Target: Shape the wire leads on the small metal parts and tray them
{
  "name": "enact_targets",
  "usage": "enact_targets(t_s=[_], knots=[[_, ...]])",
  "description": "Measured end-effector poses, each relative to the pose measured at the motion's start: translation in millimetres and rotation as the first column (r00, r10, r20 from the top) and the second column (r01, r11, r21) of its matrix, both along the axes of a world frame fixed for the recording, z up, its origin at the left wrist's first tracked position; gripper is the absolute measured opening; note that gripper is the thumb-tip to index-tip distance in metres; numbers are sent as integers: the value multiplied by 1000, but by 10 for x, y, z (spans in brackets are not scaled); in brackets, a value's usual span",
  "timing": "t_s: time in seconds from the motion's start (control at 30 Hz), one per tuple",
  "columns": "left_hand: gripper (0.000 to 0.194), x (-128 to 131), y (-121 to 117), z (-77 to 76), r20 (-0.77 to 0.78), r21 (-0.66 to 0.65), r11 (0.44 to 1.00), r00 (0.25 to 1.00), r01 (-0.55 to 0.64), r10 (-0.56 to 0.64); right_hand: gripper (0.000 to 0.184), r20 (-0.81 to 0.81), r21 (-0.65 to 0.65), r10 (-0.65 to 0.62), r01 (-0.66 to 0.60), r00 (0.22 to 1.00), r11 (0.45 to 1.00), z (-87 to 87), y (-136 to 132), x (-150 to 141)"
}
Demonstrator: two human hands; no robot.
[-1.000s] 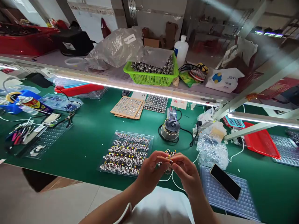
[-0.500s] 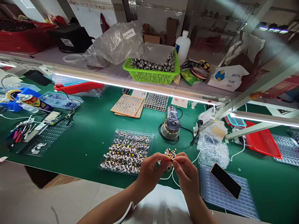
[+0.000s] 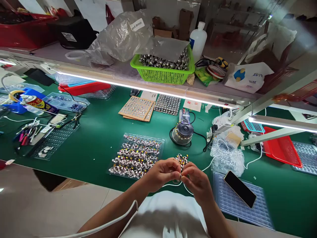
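Note:
My left hand (image 3: 165, 174) and my right hand (image 3: 197, 182) meet in front of my body, low over the table edge. Thumb and index finger of each are pinched, fingertips touching or nearly so around something tiny that I cannot make out. Just behind the fingertips lies a pile of small white, yellow and dark wired parts (image 3: 182, 159), partly covered by the hands. Left of my left hand, a clear tray (image 3: 162, 145) carries rows of similar white looped parts with yellow tabs. A white cable (image 3: 173, 184) runs beneath the hands.
A round grey device (image 3: 182, 134) with a black cord stands behind the pile. To the right, a phone (image 3: 240, 189) rests on stacked clear trays (image 3: 260, 211), near a plastic bag (image 3: 227, 158). Pliers (image 3: 71, 121) lie at left. A green basket (image 3: 162, 77) of metal balls sits on the overhead shelf.
My view has shifted slightly. Both hands stay pinched together at nearly the same place; the fingers have turned a little and my left wrist looks flatter.

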State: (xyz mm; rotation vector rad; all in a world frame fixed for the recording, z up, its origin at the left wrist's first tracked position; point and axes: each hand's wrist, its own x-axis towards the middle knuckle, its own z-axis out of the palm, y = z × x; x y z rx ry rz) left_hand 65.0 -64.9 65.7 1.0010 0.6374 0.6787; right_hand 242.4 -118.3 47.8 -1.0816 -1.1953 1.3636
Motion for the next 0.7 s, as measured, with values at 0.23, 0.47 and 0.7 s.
enact_targets(t_s=[0.23, 0.47, 0.7], knots=[[36, 104, -178, -423, 103, -362, 924, 990, 126, -95, 20, -180, -215, 4, -43, 984, 976, -276, -152, 65], [30, 183, -182, -1143, -529, 75, 969, 814, -234, 238, 18, 195, -192, -20, 58, 981, 980, -939, -80, 69], [12, -647, 301, -1595, -815, 385, 893, 367, -235, 448, 26, 485, -295, 50, 109, 873, 949, -1624, 236, 193]])
